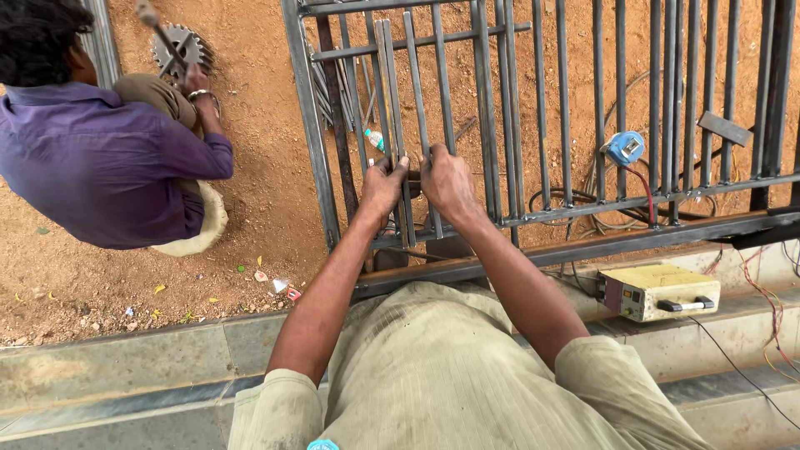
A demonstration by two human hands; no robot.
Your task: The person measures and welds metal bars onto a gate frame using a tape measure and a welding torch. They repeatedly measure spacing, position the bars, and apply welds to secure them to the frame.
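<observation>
Both hands (pixel 417 183) grip steel bars (pixel 396 92) running lengthwise away.

Reddish-brown sandy ground (pixel 258 108) fills most of the view, strewn near its lower edge with small pebbles and scraps of coloured litter (pixel 279 285). A grey stone-paved ledge (pixel 117 367) runs along the bottom, stepping down in bands. On the ledge at right sits a cream-coloured box-shaped machine with a black handle (pixel 658 292), thin red and black wires (pixel 771 312) trailing beside it. Daylight is flat and even, without sharp shadows.
</observation>
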